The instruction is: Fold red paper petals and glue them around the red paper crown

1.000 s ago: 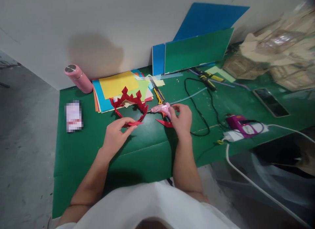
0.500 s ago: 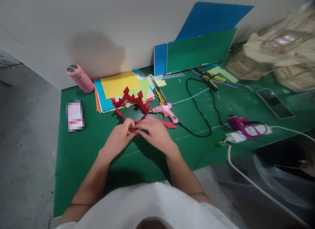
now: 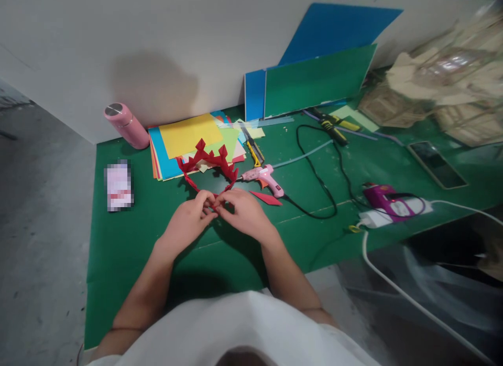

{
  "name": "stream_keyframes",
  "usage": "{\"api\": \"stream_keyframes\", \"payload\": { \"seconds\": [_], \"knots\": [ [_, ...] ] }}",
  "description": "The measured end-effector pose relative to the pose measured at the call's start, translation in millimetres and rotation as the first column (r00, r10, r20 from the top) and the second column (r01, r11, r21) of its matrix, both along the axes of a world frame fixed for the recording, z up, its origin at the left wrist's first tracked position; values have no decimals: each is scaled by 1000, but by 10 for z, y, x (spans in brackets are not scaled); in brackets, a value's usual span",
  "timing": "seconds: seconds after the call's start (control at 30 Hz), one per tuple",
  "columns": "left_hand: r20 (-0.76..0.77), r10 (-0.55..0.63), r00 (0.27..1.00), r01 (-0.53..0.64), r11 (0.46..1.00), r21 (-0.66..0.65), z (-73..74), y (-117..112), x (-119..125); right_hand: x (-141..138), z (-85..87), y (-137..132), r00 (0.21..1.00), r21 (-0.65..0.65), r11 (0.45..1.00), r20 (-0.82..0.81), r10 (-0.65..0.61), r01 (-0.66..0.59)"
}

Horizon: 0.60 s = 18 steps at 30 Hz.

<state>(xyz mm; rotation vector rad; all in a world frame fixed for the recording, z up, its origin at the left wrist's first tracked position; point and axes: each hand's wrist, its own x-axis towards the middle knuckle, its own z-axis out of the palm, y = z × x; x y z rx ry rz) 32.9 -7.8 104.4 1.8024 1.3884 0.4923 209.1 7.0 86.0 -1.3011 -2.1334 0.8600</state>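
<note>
A red folded-paper crown (image 3: 210,157), ring-shaped with diamond points on its far side, is held over the green table (image 3: 129,266). My left hand (image 3: 191,218) pinches its near edge from the left. From the right, my right hand (image 3: 244,213) pinches the same edge, fingertips close to those of the left. The fingers partly hide the part of the ring between them. A pink glue gun (image 3: 262,178) lies just right of the crown, its nozzle toward it. Beside the gun lies a loose red paper piece (image 3: 266,198).
Behind the crown are coloured paper sheets (image 3: 188,135) and a yellow utility knife (image 3: 254,152). A pink bottle (image 3: 128,126) stands at the back left. To the right are a black cord (image 3: 314,174), a power strip (image 3: 412,211) and a phone (image 3: 438,165). Blue and green boards (image 3: 318,83) lean on the wall.
My right hand has shifted slightly left and its fingers are more bent, baring more of the loose red piece. Both hands keep hold of the crown.
</note>
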Motion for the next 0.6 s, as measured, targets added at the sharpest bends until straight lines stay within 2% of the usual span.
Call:
{"api": "stream_keyframes", "payload": {
  "seconds": [0.13, 0.23, 0.4, 0.5, 0.6],
  "knots": [
    [-98, -24, 995, 26, 999, 25, 136, -7, -198, 27, -42, 44, 992, -32, 999, -116, -44, 41],
    [-192, -45, 980, 37, 998, -41, 115, 57, -363, 26, -45, 50, 978, -69, 996, -195, -71, 58],
    [-249, -29, 968, -41, 962, -269, -220, 252, -418, 0, -34, 16, 961, -104, 987, -235, -147, 126],
    [-99, 53, 994, -86, 925, -370, -430, 331, -376, -22, -42, 4, 960, -159, 984, -253, -122, 83],
    [50, 139, 989, -104, 893, -437, -561, 369, -339, -48, -59, 5, 968, -206, 977, -226, -104, 57]
  ]
}}
